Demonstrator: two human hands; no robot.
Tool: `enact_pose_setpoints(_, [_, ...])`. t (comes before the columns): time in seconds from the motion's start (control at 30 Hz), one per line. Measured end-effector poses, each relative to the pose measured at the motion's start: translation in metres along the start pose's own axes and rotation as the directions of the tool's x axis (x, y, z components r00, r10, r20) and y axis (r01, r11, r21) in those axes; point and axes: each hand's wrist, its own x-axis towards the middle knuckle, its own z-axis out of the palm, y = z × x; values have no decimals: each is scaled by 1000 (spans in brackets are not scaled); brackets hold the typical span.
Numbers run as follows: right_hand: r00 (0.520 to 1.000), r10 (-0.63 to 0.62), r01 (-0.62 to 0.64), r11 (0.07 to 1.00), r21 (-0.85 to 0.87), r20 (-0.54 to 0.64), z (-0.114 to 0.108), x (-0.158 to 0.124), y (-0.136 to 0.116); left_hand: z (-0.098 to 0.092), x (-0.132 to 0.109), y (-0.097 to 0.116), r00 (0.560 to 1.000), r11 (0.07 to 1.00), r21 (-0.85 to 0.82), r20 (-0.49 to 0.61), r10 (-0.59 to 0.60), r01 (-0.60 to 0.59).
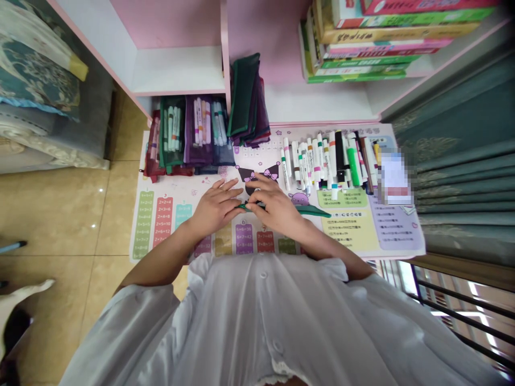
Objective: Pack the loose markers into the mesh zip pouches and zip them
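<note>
1. Nearest is the shirt [225, 321] of the person, pale grey with buttons, which fills the lower part of the view; two bare forearms reach from it over the surface [187, 185].
2. The left hand [215, 208] is palm down; its thumb and forefinger are closed at the left end of the green pouch [315, 210], while the other fingers are spread loosely.
3. The right hand [276, 202] is just beside it; its thumb and fingers pinch the same pouch near that end, and the hand covers a part of it.
4. The green pouch is over the near part of the surface, seen as a narrow strip; it passes under the right hand and comes out on the right side; whether anything is inside, I cannot tell.
5. Beyond the right hand, the pens [317, 161] lie side by side in a row, mostly white, with one thick black and one bright green; at their right end is a blurred thing [396, 177], which I cannot identify.
6. At the far left are filled pouches [201, 126], in red, green, purple and blue, with pens visible through them; near them, piled pouches [243, 94], dark green and purple, lean against the shelf [177, 69]; books [382, 48] are stacked at the upper right.
</note>
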Motion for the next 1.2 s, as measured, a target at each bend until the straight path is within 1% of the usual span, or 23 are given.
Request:
enact_pose_setpoints(0.13, [1000,-6,6,1000,-2,-9,0,0,0,1,0,1,1000,1000,-16,-2,-2,2])
enact_pose_setpoints(0.33, [1000,11,-11,1000,-3,-19,0,-2,0,1,0,1,997,999,8,-54,51,-51])
enact_pose_setpoints(0.5, [1000,20,-20,1000,4,-15,0,-2,1,0,0,2,1000,1000,-5,-3,17,-17])
enact_pose_setpoints(0.67, [999,33,-33,999,21,-9,0,-3,2,-1,1,2,999,999,11,-27,47,-46])
enact_pose_setpoints(0.97, [998,58,-58,998,27,4,-1,-4,1,-4,2,5,997,998,19,-32,65,-64])
enact_pose_setpoints(1.13, [998,60,-60,998,28,-1,-1,-4,1,-4,1,5,999,1000,6,16,31,-31])
enact_pose_setpoints(1.2, [998,68,-68,997,26,8,-1,-4,1,-4,1,5,999,1000,-3,19,25,-25])
